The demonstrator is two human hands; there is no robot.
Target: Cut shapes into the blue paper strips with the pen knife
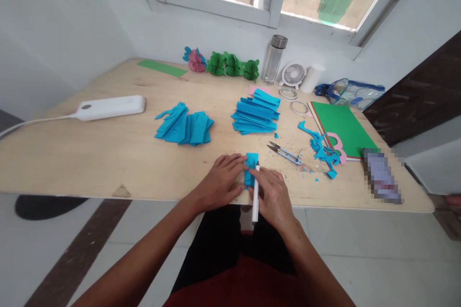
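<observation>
I see the flattened left hand (227,175) steadying a narrow blue paper strip (252,159) on the pale wooden table (104,158); the right hand (273,192) clasps a slim white pen (255,201). Slack pressure could skew the strip.

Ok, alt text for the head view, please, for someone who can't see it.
The left hand and the right hand, which holds a white pen, meet over a small blue paper on the table. Beyond lie a left pile and a middle pile of blue paper, with scissors and blue scraps to the right; green paper shapes stand behind.
</observation>
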